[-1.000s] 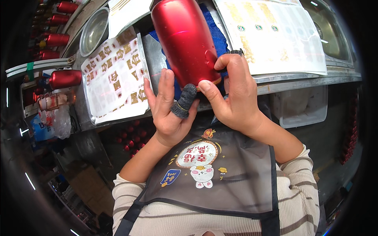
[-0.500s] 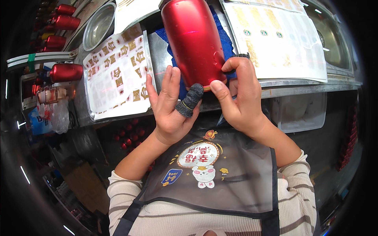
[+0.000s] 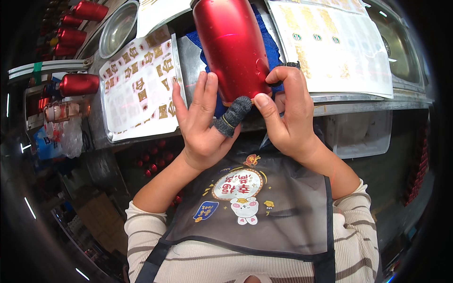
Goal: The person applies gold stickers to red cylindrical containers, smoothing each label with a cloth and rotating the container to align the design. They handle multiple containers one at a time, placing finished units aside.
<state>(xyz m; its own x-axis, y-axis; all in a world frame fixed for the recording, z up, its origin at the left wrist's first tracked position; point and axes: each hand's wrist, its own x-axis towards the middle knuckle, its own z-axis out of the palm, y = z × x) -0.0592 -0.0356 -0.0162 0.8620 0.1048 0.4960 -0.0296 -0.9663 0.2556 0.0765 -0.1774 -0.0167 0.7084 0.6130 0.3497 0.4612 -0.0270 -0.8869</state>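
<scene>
A glossy red bottle (image 3: 231, 45) lies on its side on a blue cloth (image 3: 265, 33), its base toward me with a thin gold rim. My right hand (image 3: 292, 111) is closed at the base's right corner: the thumb presses the gold rim and the bent index finger rests against the bottle's side. Its other fingers are mostly hidden; a dark finger cover shows behind the index finger. My left hand (image 3: 204, 127) has its fingers spread. Its index finger, in a grey knitted finger cover (image 3: 233, 116), touches the left part of the base rim.
A tray with gold-lettered sticker sheets (image 3: 137, 89) lies left. More gold-patterned sheets (image 3: 335, 56) lie right, before a metal sink (image 3: 401, 52). A metal bowl (image 3: 118, 33) and several red bottles (image 3: 80, 86) stand far left. A clear plastic bin (image 3: 361, 137) sits below the table edge.
My left index finger has slid rightward and slightly up along the bottle's base rim, closer to my right thumb. My right hand has barely moved.
</scene>
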